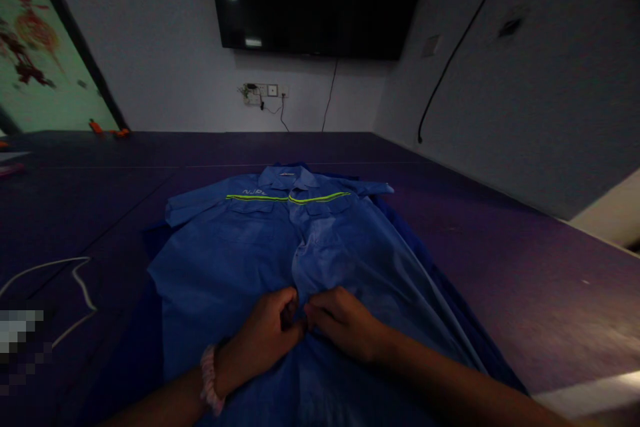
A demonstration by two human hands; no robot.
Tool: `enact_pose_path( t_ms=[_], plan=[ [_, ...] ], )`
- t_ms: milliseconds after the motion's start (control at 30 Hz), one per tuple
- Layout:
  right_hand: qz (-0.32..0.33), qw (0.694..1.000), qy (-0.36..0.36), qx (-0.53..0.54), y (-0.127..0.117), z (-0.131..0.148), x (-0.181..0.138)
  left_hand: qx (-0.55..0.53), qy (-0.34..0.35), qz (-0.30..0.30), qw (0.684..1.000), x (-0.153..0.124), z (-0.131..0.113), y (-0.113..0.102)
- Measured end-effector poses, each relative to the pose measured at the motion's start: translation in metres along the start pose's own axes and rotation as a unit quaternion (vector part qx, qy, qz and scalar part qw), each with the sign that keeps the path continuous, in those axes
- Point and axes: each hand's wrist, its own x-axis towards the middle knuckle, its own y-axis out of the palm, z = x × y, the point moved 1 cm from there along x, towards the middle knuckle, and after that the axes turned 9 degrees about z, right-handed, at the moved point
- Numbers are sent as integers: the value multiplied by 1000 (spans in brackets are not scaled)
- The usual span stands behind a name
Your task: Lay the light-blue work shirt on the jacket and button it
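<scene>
A blue work shirt point(240, 260) with a yellow-green reflective stripe across the chest lies flat, collar away from me, on a dark purple surface point(500, 260). My left hand point(265, 333) and my right hand point(340, 323) meet at the shirt's front placket near its lower part. Both hands pinch the fabric edges there, fingers curled and touching each other. A pink band sits on my left wrist. What is between the fingertips is too dark to make out beyond the cloth.
A darker blue cloth point(400, 227) lies under the shirt. A white cord point(75, 280) loops on the surface at the left. A dark screen point(320, 0) hangs on the far wall above a socket with cables. Walls close off the right side.
</scene>
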Motion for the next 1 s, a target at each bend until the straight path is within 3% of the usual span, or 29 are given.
enact_pose_path(
  t_ms=[467, 1000],
  plan=[
    [-1, 1000, 2, -9, 1, -2, 0, 26, 27, 28, 999, -4, -6, -2],
    [-2, 1000, 3, -20, 1, -1, 1, 46, 23, 21, 998, -3, 0, 0]
  ],
)
